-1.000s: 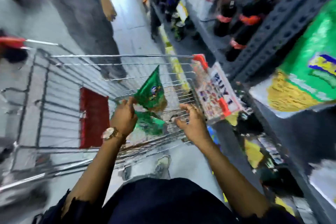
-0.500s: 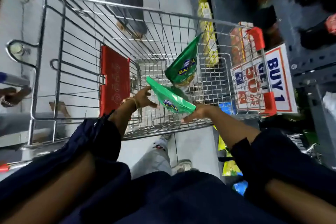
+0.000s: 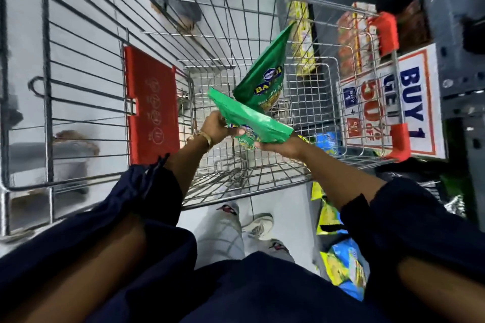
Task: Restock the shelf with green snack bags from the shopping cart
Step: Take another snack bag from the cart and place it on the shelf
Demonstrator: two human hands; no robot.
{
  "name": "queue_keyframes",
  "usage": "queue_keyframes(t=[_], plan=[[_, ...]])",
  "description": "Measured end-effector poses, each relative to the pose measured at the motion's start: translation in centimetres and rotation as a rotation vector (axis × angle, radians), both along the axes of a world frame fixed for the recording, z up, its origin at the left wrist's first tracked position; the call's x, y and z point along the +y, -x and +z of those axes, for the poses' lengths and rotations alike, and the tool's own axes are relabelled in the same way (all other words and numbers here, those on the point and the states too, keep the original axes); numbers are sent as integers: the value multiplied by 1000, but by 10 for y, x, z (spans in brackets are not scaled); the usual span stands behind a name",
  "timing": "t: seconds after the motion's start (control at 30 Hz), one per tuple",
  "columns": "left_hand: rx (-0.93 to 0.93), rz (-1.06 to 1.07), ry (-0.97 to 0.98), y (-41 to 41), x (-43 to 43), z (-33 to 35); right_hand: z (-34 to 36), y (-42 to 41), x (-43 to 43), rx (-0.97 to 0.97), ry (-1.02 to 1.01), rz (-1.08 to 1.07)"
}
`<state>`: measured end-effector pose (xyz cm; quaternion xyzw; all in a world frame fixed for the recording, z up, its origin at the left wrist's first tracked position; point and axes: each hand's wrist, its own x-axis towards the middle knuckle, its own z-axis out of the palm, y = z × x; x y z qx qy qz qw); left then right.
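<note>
I look down into a wire shopping cart (image 3: 86, 81). A flat green snack bag (image 3: 249, 118) lies across both hands inside the basket. My left hand (image 3: 214, 126), with a gold wristband, grips its left end. My right hand (image 3: 278, 145) holds its right end from below. A second green snack bag (image 3: 265, 73) stands tilted just behind the first, its top corner pointing up and right; I cannot tell which hand holds it. The shelf (image 3: 462, 81) runs along the right edge, dark and blurred.
A red plastic flap (image 3: 152, 105) hangs on the cart's child seat. A "BUY 1" sign (image 3: 414, 102) is fixed to the cart's right end. Yellow and blue snack bags (image 3: 343, 267) sit low on the right. My shoes (image 3: 257, 223) stand below the cart. Another person's foot (image 3: 183, 18) shows beyond the cart.
My view tipped down into the cart. The flat green bag rose slightly, my left hand closed on its end, and my right hand came under it.
</note>
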<state>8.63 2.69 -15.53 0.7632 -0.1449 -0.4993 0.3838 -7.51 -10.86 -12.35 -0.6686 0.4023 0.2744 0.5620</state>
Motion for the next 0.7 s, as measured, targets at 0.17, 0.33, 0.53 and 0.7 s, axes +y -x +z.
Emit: queue_keyframes(t=[0.17,0.33,0.53,0.7], plan=[[-40,3,31,10,-7,7,11,2,-9,-47,104,-229],[-21,55,53,12,-7,37,37,12,-20,-100,92,-390],[-252,-22,182,27,-14,110,91,44,-13,-341,192,-654],[-363,-100,330,47,-39,176,147,73,-14,-554,465,-820]])
